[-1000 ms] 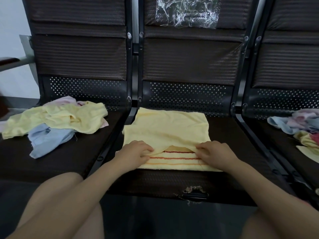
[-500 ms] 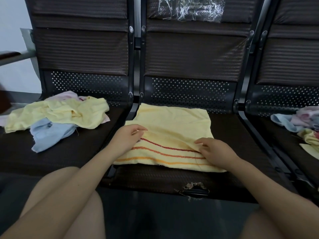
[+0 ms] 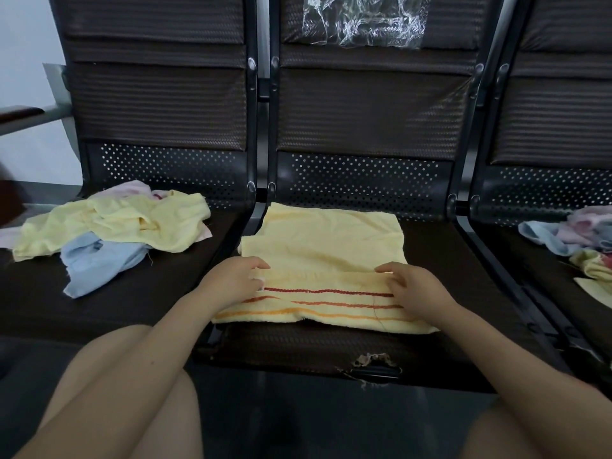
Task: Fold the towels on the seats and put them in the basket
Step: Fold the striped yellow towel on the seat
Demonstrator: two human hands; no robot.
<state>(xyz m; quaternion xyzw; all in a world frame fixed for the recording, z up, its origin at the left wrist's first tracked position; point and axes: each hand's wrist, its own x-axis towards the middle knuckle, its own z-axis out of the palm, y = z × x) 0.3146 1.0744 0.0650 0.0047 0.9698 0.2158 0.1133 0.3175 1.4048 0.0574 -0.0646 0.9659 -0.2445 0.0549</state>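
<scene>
- Dark perforated seats (image 3: 331,346) stand before you.
- Your left hand (image 3: 231,281) and right hand (image 3: 412,289) each pinch, fingers clamped, the yellow striped towel (image 3: 324,246).
- Loose towels (image 3: 109,223) crowd the left seat.

We see a soft, matt terry-cloth towel (image 3: 326,246) on a seat (image 3: 430,346) of woven-looking dark material, perforated metal behind, and glossy crinkled film (image 3: 364,21), perhaps plastic.

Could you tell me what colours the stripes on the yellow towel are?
Dark red, orange-red and orange stripes, clear in the head view.
</scene>
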